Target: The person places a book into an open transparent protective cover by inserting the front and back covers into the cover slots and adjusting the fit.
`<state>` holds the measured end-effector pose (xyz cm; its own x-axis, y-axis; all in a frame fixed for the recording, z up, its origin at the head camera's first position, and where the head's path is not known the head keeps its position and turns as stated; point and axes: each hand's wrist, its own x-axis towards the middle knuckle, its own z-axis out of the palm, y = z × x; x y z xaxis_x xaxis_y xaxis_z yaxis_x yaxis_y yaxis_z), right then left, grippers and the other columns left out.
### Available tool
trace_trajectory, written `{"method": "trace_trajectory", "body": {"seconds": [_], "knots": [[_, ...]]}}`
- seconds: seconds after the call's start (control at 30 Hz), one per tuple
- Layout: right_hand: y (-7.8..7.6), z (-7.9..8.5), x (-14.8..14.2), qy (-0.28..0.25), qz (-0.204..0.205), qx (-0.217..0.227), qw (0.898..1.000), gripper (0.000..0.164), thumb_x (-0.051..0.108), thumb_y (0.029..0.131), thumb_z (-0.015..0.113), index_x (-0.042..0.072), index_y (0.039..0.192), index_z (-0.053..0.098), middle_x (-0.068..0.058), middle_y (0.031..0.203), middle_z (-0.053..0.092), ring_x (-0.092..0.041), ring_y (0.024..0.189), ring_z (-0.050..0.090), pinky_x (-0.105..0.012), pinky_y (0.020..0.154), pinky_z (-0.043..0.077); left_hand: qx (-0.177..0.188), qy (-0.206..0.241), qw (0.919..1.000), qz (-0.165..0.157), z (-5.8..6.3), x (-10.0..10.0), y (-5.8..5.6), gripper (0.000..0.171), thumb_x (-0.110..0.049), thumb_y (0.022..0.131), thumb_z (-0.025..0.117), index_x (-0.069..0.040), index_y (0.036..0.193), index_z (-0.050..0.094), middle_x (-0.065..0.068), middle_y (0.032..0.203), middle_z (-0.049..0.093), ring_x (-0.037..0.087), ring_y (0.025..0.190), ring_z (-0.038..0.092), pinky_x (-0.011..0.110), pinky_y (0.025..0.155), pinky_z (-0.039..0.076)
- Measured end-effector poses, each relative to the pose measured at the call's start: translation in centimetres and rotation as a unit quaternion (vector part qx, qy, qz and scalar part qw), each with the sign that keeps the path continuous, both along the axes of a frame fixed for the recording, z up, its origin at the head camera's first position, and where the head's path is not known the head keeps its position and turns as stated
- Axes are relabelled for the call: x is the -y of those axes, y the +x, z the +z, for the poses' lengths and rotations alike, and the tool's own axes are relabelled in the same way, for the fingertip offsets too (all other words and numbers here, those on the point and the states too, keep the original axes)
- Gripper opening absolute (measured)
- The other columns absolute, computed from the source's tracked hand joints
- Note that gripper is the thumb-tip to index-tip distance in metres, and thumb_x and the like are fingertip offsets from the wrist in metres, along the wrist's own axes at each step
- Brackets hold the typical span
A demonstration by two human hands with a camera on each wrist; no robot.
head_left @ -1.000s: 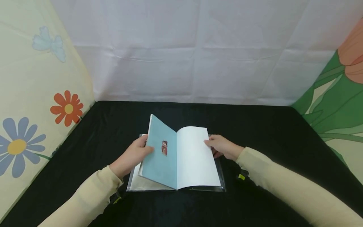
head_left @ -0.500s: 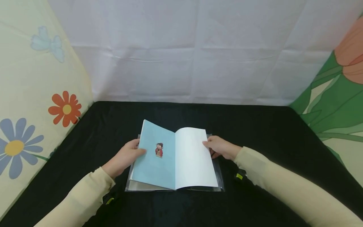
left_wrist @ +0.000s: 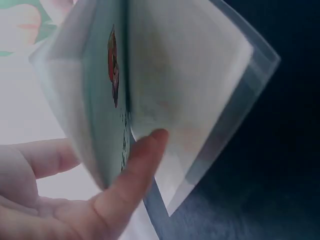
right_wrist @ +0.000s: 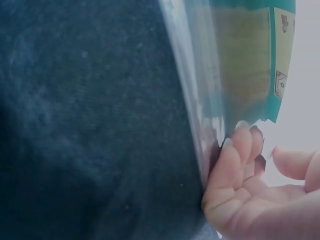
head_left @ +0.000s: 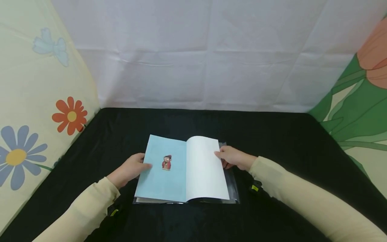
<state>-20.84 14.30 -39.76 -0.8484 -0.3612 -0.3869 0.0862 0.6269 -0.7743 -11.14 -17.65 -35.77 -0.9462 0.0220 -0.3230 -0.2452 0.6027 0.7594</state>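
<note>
An open book (head_left: 163, 186) lies in the middle of the head view, a light blue page with a small red-robed figure on the left and a blank white page (head_left: 205, 171) bowing up on the right. My left hand (head_left: 128, 168) pinches the left leaves at their outer edge, thumb on the blue page, fingers behind. In the left wrist view those leaves stand apart from the page under them, where a fingertip (left_wrist: 159, 135) reaches. My right hand (head_left: 235, 157) pinches the right leaves at their edge. The right wrist view shows curled fingers (right_wrist: 227, 167) beneath a teal printed side.
A clear plastic cover (head_left: 233, 188) sticks out past the book's right side. Black cloth (head_left: 272, 134) covers the table. A white sheet (head_left: 193, 67) hangs behind, with a flower-printed cloth (head_left: 18, 84) at left and another printed cloth (head_left: 366, 111) at right.
My left hand has moved left and down, lowering the blue page from a steep tilt to nearly flat. My right hand stays almost in place at the white page's edge.
</note>
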Motion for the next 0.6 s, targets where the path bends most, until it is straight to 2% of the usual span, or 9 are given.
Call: {"method": "trace_trajectory", "body": {"seconds": [0.23,0.43,0.6], "knots": [[0.3,0.1,0.0,0.005,0.006,-0.009,1.000,0.027,0.027,0.097,0.045,0.003,0.088,0.050,-0.012,0.078,0.053,-0.024,0.070,0.052,-0.033,0.063,0.046,0.016,-0.032,0.9993,-0.007,0.1,0.0,0.0,0.049,-0.015,0.091,0.053,0.012,0.127,0.034,0.027,0.120,0.047,0.032,0.099,0.051,0.051,0.081,0.046],[0.4,0.0,-0.1,0.004,0.011,-0.013,1.000,0.027,0.028,0.096,0.045,0.003,0.088,0.050,-0.011,0.077,0.052,-0.024,0.070,0.051,-0.033,0.064,0.046,-0.005,-0.074,0.9969,-0.028,0.4,-0.1,0.3,0.052,-0.018,0.092,0.052,0.012,0.129,0.032,0.032,0.129,0.039,0.038,0.110,0.044,0.055,0.091,0.039],[0.3,0.0,-0.1,0.004,0.011,-0.013,1.000,0.027,0.029,0.096,0.045,0.004,0.087,0.049,-0.011,0.076,0.052,-0.024,0.070,0.050,-0.033,0.063,0.045,-0.004,-0.064,0.9973,-0.036,0.7,-1.1,0.4,0.058,-0.022,0.092,0.052,0.008,0.134,0.027,0.030,0.137,0.032,0.041,0.121,0.035,0.055,0.095,0.034]]}}
